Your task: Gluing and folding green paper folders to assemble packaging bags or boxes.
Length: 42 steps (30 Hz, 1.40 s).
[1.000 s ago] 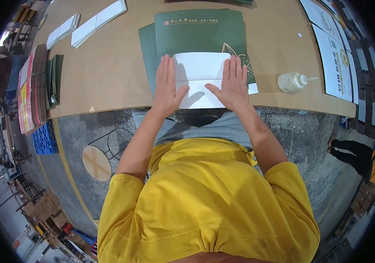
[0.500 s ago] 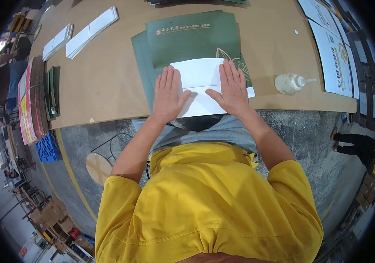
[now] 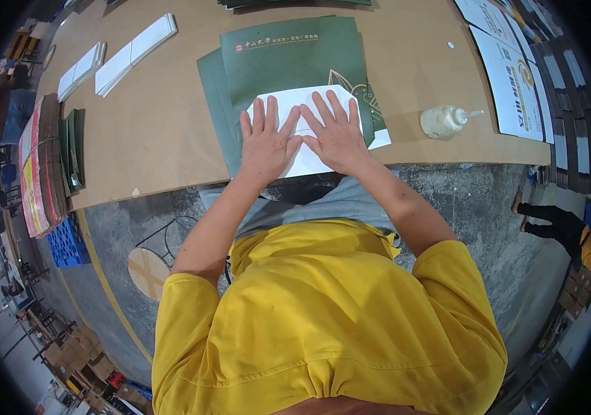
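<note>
My left hand (image 3: pixel 268 142) lies open on a folded white paper piece (image 3: pixel 306 164), fingers spread and pointing away from me. On the same paper rests my right hand (image 3: pixel 339 138), also open, its thumb close to the left thumb. The paper has a crease across it, partly hidden by my hands. Beneath it is a dark green printed sheet (image 3: pixel 288 66) with gold lettering and a gold line drawing. Another green sheet (image 3: pixel 214 93) sticks out under that one on the left. A small white corner (image 3: pixel 380 139) shows beside my right hand.
A squeeze bottle (image 3: pixel 441 122) with a nozzle lies at the right. White paper bundles (image 3: pixel 135 54) are at the far left, above a tied stack (image 3: pixel 41 169) and green pieces (image 3: pixel 73 152). Printed white boards (image 3: pixel 506 83) line the right edge. A round stool (image 3: pixel 147 272) stands below the table (image 3: pixel 164 149).
Both hands have moved inward across the white paper, the right one more, so they now nearly touch. Their fingers have spread. The whole view has shifted slightly.
</note>
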Each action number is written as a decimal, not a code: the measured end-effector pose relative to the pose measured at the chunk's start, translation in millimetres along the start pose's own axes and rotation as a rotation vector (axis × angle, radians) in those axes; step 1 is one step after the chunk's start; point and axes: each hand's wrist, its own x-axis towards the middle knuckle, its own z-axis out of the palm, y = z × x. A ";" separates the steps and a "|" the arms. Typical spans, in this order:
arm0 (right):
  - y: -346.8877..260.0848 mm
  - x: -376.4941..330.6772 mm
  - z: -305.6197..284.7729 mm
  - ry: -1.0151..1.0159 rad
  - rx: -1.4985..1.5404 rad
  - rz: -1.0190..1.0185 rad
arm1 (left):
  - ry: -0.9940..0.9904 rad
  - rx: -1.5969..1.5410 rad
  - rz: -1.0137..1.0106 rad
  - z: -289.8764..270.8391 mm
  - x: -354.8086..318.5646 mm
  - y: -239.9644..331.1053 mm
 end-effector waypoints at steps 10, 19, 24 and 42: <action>2.2 -7.6 -10.6 -0.049 0.042 -0.157 | -0.004 -0.105 0.153 1.1 -15.6 -7.6; 17.5 -1.0 -10.9 -0.034 0.190 -0.144 | 0.017 -0.173 0.103 -8.0 -5.0 -26.1; 60.9 11.4 -28.5 0.071 0.402 -0.064 | 0.117 -0.463 -0.027 -25.5 4.5 -65.4; 79.2 60.7 -65.9 -0.444 0.104 0.120 | -0.521 -0.264 -0.207 -58.5 70.5 -70.8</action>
